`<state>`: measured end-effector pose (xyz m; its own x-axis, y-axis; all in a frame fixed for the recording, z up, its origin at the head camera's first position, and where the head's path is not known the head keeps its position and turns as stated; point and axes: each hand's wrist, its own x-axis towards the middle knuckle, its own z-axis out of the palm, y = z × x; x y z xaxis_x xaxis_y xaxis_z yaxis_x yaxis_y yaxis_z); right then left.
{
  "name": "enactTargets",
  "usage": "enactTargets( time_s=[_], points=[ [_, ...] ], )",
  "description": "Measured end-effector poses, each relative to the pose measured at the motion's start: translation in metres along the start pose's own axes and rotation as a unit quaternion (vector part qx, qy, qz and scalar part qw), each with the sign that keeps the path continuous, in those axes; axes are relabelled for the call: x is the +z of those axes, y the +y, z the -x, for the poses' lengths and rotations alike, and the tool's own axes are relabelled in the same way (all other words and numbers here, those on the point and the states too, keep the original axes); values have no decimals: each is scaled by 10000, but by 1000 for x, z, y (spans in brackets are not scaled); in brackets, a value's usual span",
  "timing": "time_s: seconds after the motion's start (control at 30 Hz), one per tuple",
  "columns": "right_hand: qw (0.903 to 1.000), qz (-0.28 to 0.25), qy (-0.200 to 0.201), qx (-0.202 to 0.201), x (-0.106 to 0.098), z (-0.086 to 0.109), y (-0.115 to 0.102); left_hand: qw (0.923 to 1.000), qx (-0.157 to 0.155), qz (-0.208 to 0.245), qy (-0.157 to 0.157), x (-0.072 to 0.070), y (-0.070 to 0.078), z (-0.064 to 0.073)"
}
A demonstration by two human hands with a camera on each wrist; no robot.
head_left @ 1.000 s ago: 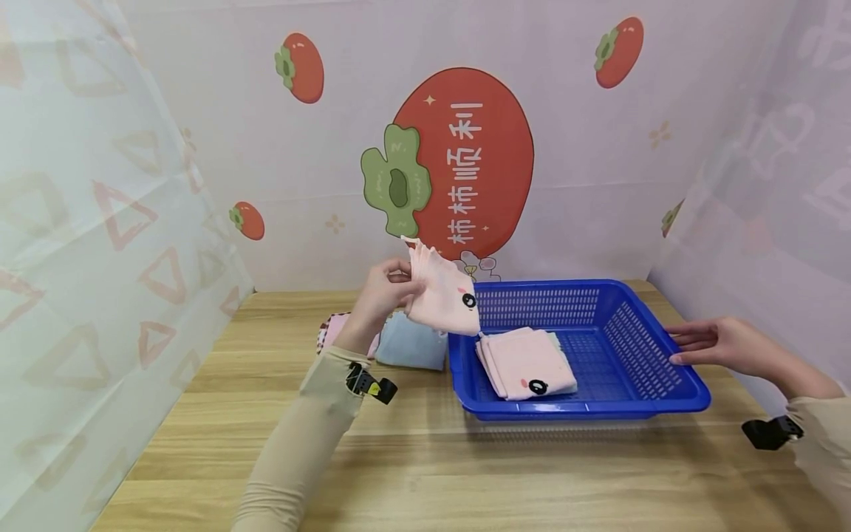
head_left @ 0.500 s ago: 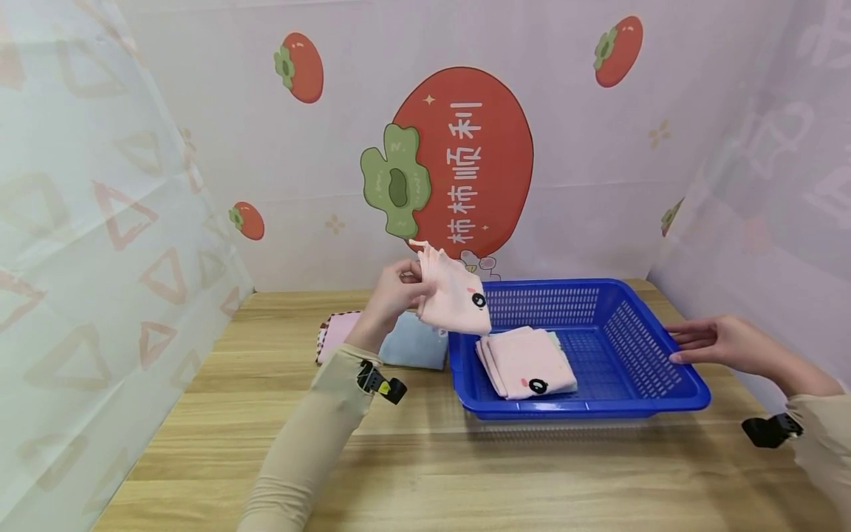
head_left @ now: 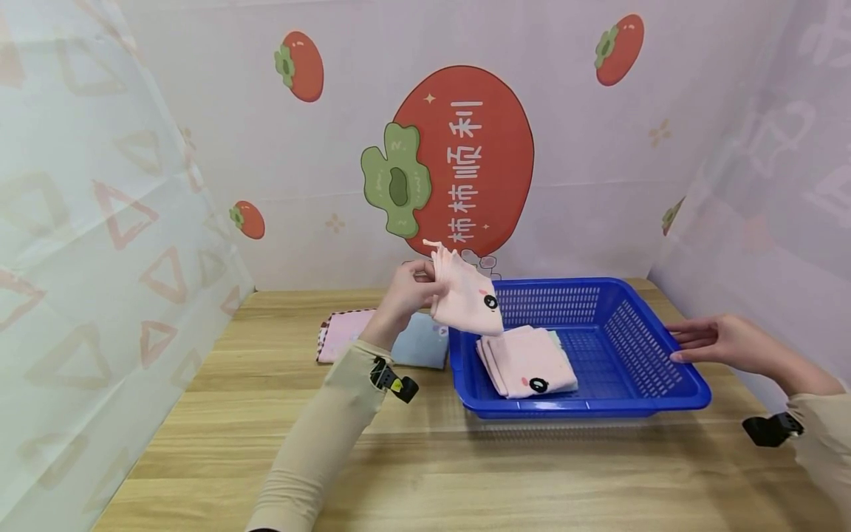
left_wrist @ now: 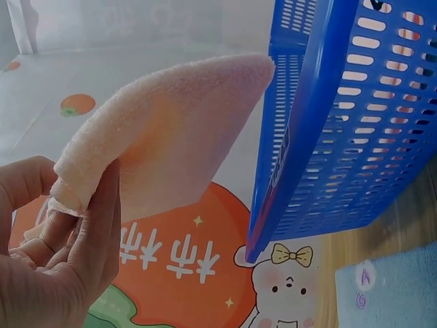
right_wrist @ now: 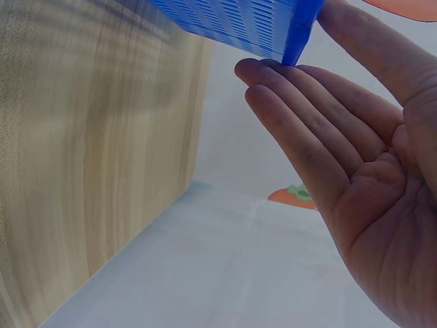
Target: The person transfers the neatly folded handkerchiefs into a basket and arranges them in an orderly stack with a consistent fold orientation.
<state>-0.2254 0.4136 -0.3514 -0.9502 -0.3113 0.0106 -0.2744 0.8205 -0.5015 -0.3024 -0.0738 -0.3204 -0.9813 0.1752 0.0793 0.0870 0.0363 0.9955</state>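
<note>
My left hand (head_left: 411, 287) pinches a folded pale pink small towel (head_left: 462, 295) by its edge, raised over the near-left part of the blue plastic basket's (head_left: 585, 408) left rim. A black eye and a pink cheek mark show on its face. In the left wrist view the towel (left_wrist: 184, 130) juts from between thumb and fingers, its tip overlapping the basket wall (left_wrist: 341, 137). Inside the basket, at the left, lies a folded pink towel stack (head_left: 528, 362). My right hand (head_left: 738, 346) holds the basket's right rim, thumb above and fairly straight fingers (right_wrist: 300, 130) beneath.
Left of the basket, a folded light blue towel (head_left: 420, 343) and a pink towel with a checked border (head_left: 339, 336) lie on the wooden table (head_left: 399, 458), partly behind the left forearm. A printed cloth backdrop (head_left: 565, 222) stands behind and at both sides.
My left hand has moved right with the pink towel, bringing it farther over the basket's left side and uncovering more of the checked-border towel. The right hand and basket stay put.
</note>
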Motion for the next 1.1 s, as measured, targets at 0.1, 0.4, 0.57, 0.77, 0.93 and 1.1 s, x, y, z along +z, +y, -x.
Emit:
enactTargets(
  time_s=[0.1,0.4,0.57,0.77,0.93,1.1],
  points=[
    [10000,28,-7,25,0,0,-1,10000,58,7,-65,4,1,0],
    [10000,66,-13,70,0,0,0,9997,75,52,-218,17,4,-1],
    [10000,43,-41,72,0,-1,2,9996,7,63,-260,23,7,-1],
    [10000,-3,-3,36,-1,0,0,9993,66,-19,-365,31,11,-2],
    [10000,14,-7,46,0,0,1,9991,9,-74,-414,40,12,-3],
    [10000,53,-39,61,0,-1,2,9989,-81,-209,-424,48,10,-4]
  ],
)
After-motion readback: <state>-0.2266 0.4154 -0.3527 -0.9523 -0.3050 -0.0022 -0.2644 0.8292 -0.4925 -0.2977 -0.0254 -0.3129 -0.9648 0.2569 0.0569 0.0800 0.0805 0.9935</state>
